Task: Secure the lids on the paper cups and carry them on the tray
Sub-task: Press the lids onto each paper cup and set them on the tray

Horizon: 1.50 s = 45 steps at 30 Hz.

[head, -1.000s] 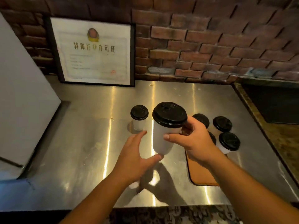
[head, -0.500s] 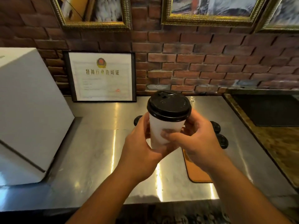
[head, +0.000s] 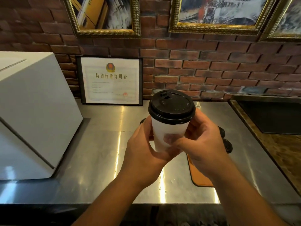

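A white paper cup (head: 169, 132) with a black lid (head: 171, 106) is held upright in front of me, above the steel counter (head: 101, 152). My left hand (head: 143, 150) grips its lower left side and my right hand (head: 202, 144) grips its right side, thumb across the front. The orange tray (head: 197, 176) lies on the counter below my right hand. Black lids of other cups (head: 227, 145) peek out behind my right hand. Another black lid edge (head: 142, 121) shows behind my left hand.
A large white box (head: 32, 111) stands on the counter's left. A framed certificate (head: 110, 80) leans against the brick wall. A dark sink (head: 273, 116) set in a brown stone top lies at the right. Gold-framed pictures (head: 216, 12) hang above.
The cup rose from just above the counter to chest height. My left hand, open a second ago, now grips it together with my right. The view tilted upward.
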Available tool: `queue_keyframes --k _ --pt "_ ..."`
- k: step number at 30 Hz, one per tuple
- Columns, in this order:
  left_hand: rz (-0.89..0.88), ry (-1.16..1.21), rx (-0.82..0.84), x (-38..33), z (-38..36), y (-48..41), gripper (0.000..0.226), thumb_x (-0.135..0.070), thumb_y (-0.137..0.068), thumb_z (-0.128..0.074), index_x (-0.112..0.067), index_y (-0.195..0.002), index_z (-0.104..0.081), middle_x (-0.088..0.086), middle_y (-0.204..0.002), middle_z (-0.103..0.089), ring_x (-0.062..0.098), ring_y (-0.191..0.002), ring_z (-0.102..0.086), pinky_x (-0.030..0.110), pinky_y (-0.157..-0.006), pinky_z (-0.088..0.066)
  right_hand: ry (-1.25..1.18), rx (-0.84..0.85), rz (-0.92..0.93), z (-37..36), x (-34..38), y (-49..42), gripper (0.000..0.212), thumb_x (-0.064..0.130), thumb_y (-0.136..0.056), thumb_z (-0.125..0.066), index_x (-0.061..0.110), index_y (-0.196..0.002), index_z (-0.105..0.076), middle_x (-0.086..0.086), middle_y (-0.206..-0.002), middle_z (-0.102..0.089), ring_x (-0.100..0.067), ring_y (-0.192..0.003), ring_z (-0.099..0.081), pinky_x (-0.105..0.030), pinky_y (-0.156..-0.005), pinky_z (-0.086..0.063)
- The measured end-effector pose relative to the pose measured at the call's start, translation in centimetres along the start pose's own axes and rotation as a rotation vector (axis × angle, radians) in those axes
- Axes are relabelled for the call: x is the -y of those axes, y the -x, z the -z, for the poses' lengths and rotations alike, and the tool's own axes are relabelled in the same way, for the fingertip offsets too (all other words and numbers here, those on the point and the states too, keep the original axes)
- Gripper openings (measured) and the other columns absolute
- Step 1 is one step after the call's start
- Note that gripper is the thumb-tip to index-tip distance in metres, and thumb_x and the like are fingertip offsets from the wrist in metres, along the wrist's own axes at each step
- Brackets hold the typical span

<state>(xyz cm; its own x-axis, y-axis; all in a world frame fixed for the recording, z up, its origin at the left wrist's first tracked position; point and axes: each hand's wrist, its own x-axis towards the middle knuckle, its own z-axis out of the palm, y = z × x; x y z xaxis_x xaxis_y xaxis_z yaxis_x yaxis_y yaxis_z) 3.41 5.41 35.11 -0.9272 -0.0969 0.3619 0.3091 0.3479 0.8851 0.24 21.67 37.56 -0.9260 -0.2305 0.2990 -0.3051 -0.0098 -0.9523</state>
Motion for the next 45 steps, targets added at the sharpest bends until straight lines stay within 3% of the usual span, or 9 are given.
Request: queue_keyframes --k 4,9,13,20,23,25,29,38,45 --pt "-0.006 -0.016 0.015 0.3 0.3 0.1 0.072 -0.080 -0.065 -0.078 -0.069 -0.127 -0.043 -0.043 -0.121 -0.059 -0.013 -0.117 -0.057 -0.004 -0.075 -0.044 0.002 0.031 0.004 -0.2 -0.2 0.1 0.081 0.012 -0.066 -0.092 0.046 -0.133 -0.060 0.018 -0.129 -0.071 -0.002 -0.123 -0.066 -0.021 -0.090 -0.060" --pt "0.001 -0.045 0.010 0.7 0.5 0.2 0.071 -0.076 -0.066 -0.076 -0.074 -0.127 -0.039 -0.045 -0.124 -0.057 -0.014 -0.120 -0.056 -0.005 -0.076 -0.042 0.067 -0.001 0.025 -0.5 -0.6 0.1 0.088 -0.003 -0.070 -0.093 0.065 -0.117 -0.063 0.026 -0.126 -0.071 0.010 -0.120 -0.063 -0.005 -0.085 -0.052" --pt "0.002 -0.054 -0.004 0.9 0.4 0.0 0.069 -0.075 -0.066 -0.076 -0.076 -0.125 -0.039 -0.053 -0.119 -0.054 -0.024 -0.116 -0.052 -0.009 -0.071 -0.037 0.090 -0.035 0.024 -0.7 -0.9 0.1 0.092 -0.002 -0.069 -0.095 0.071 -0.113 -0.060 0.028 -0.128 -0.069 0.009 -0.121 -0.062 -0.008 -0.089 -0.053" --pt "-0.006 -0.046 0.014 0.6 0.2 -0.5 0.070 -0.079 -0.064 -0.072 -0.084 -0.122 -0.033 -0.055 -0.120 -0.052 -0.024 -0.117 -0.051 -0.009 -0.073 -0.037 0.055 -0.017 0.035 -0.4 -0.9 0.0 0.084 0.008 -0.068 -0.094 0.050 -0.132 -0.059 0.021 -0.134 -0.069 -0.003 -0.129 -0.063 -0.025 -0.104 -0.056" --pt "-0.029 -0.047 0.012 0.8 0.0 -0.6 0.079 -0.063 -0.067 -0.084 -0.079 -0.128 -0.035 -0.049 -0.125 -0.055 -0.018 -0.120 -0.053 -0.006 -0.076 -0.041 0.054 -0.050 0.042 -0.5 -1.3 -0.2 0.086 0.000 -0.065 -0.097 0.055 -0.123 -0.063 0.019 -0.129 -0.071 -0.002 -0.125 -0.065 -0.021 -0.096 -0.059" --pt "-0.017 -0.048 -0.004 1.0 -0.2 -0.8 0.080 -0.066 -0.066 -0.082 -0.079 -0.128 -0.034 -0.048 -0.125 -0.055 -0.017 -0.121 -0.054 -0.005 -0.077 -0.042 0.060 -0.059 0.040 -0.6 -1.6 -0.3 0.088 -0.001 -0.065 -0.098 0.058 -0.120 -0.063 0.020 -0.128 -0.071 -0.001 -0.123 -0.065 -0.015 -0.090 -0.057" --pt "-0.013 -0.053 -0.009 1.1 -0.2 -1.1 0.077 -0.078 -0.062 -0.072 -0.084 -0.126 -0.031 -0.054 -0.122 -0.052 -0.024 -0.119 -0.050 -0.008 -0.074 -0.039 0.068 -0.021 0.062 -0.8 -1.7 -0.3 0.089 0.003 -0.069 -0.097 0.050 -0.132 -0.057 0.023 -0.131 -0.069 -0.001 -0.127 -0.063 -0.016 -0.096 -0.055" --pt "-0.017 -0.072 -0.003 1.4 -0.6 -1.3 0.079 -0.059 -0.066 -0.083 -0.086 -0.120 -0.032 -0.057 -0.117 -0.051 -0.025 -0.116 -0.050 -0.009 -0.071 -0.037 0.059 -0.069 0.069 -0.8 -1.6 -0.7 0.087 0.017 -0.063 -0.100 0.060 -0.125 -0.059 0.025 -0.130 -0.069 0.002 -0.124 -0.063 -0.013 -0.092 -0.056" --pt "0.001 -0.058 -0.031 0.9 -1.1 -1.5 0.072 -0.094 -0.063 -0.065 -0.087 -0.124 -0.028 -0.062 -0.119 -0.045 -0.029 -0.118 -0.045 -0.011 -0.071 -0.033 -0.002 -0.053 0.057 -0.3 -1.4 -0.7 0.087 0.002 -0.067 -0.095 0.032 -0.140 -0.058 0.014 -0.132 -0.071 -0.009 -0.128 -0.065 -0.022 -0.095 -0.059"
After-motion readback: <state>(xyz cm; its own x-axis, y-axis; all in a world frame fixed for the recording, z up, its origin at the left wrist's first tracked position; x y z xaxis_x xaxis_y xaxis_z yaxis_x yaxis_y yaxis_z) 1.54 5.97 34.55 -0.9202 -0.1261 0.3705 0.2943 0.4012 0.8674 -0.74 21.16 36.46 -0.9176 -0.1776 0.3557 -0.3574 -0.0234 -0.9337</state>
